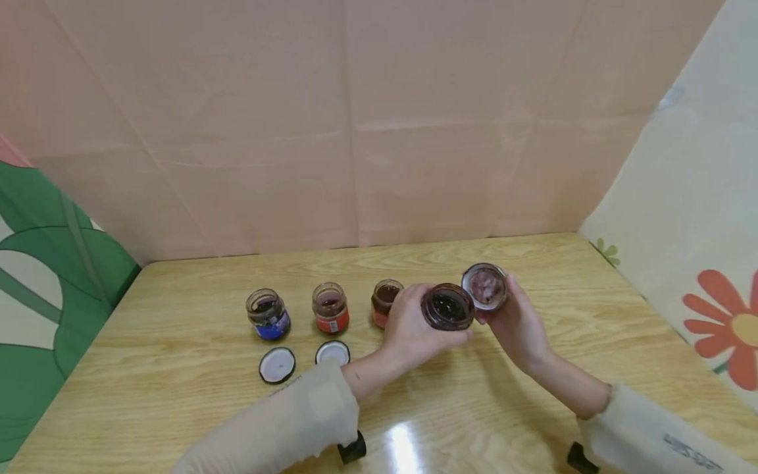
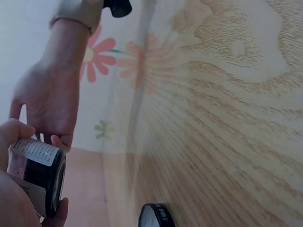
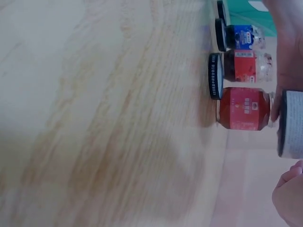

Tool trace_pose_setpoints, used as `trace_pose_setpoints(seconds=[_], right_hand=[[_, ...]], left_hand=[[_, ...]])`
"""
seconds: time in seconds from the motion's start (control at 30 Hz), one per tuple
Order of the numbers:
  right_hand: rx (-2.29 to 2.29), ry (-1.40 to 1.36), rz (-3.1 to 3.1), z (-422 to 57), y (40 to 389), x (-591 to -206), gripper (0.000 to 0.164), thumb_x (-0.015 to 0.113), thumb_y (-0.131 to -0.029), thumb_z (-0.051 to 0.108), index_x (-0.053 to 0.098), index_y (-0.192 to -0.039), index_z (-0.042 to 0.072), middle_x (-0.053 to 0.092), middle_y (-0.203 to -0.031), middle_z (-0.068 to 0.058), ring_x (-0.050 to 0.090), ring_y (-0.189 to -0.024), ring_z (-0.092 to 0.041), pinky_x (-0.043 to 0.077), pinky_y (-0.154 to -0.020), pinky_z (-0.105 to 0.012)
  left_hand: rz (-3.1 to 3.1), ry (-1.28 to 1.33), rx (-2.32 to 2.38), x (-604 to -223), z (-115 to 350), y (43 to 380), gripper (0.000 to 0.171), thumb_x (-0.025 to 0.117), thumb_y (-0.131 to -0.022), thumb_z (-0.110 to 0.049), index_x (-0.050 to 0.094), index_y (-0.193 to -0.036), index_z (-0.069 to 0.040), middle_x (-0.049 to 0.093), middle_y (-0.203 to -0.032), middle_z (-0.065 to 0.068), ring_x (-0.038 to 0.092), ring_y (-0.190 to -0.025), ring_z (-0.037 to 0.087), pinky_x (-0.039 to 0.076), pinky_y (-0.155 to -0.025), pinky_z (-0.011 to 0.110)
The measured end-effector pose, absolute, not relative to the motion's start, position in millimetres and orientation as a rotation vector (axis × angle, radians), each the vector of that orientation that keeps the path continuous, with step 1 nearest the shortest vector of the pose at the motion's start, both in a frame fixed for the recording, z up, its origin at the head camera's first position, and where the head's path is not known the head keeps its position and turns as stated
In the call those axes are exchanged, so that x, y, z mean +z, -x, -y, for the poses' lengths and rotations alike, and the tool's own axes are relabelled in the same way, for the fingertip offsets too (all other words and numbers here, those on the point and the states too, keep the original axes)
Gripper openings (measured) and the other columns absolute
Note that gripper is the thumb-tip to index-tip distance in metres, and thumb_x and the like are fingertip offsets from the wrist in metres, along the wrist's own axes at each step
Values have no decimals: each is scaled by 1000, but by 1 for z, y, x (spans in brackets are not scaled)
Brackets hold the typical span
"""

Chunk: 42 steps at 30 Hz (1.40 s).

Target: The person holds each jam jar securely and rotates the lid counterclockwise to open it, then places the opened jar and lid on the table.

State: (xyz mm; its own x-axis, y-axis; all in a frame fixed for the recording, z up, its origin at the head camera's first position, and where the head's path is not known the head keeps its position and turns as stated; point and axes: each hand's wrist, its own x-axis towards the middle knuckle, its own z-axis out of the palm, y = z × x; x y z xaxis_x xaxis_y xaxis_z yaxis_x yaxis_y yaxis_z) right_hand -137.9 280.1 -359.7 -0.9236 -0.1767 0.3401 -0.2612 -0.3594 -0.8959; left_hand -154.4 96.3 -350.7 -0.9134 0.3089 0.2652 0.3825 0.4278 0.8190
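The open dark jar (image 1: 447, 307) sits in the curled fingers (image 1: 414, 309) of the left hand (image 1: 411, 326), held off the counter (image 1: 533, 408) and tipped so its mouth faces the camera. Its lid (image 1: 485, 286) is pinched in the fingers of the right hand (image 1: 518, 322), just beside the jar's rim, smeared inner face up.

The tilt is the main hazard: the dark contents could run toward the rim and spill over the left fingers onto the counter if the jar leans further. The smeared lid could slip from the pinch, or drip.

Just behind the left fingers stands an open red-labelled jar (image 1: 385, 301); a careless backward move of the knuckles could topple it. Farther off stand a second red-labelled jar (image 1: 330, 307), a blue-labelled jar (image 1: 268, 313) and two loose lids (image 1: 276, 365) (image 1: 333, 352).
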Motion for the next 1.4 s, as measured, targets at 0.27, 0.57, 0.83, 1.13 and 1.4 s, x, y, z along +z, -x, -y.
trace_pose_setpoints(seconds=[0.27,0.57,0.83,1.13,1.4], right_hand=[[2468,-353,1828,-285,133,-362,42,20,-106,31,58,-111,17,64,-95,6,56,-80,-7,42,-69,-21],[2505,-274,1861,-292,129,-366,41,24,-106,33,60,-112,15,71,-94,2,66,-80,-12,48,-69,-22],[2464,-145,1913,-291,126,-368,41,28,-105,37,65,-104,20,70,-88,4,63,-74,-9,46,-66,-20],[2383,171,2094,-295,125,-369,43,26,-104,42,63,-94,22,67,-77,9,59,-65,-7,46,-62,-20],[2248,402,2298,-295,124,-367,40,24,-105,32,57,-90,16,58,-68,11,53,-60,-5,44,-60,-21]], left_hand=[[2491,458,-1691,-340,-104,160,64,89,-61,-32,62,-116,-14,67,-108,-2,60,-103,15,46,-93,35],[2462,333,-1802,-335,-113,165,65,87,-65,-30,55,-120,-13,63,-113,1,57,-107,19,44,-93,40],[2413,335,-1847,-332,-119,173,69,87,-68,-28,52,-125,-10,63,-117,4,58,-109,20,46,-94,38],[2454,359,-1695,-331,-130,179,68,90,-61,-21,60,-121,-10,57,-122,8,53,-113,23,39,-100,38],[2476,369,-1724,-329,-138,183,69,90,-62,-18,58,-122,-8,54,-123,8,54,-112,22,42,-100,34]])
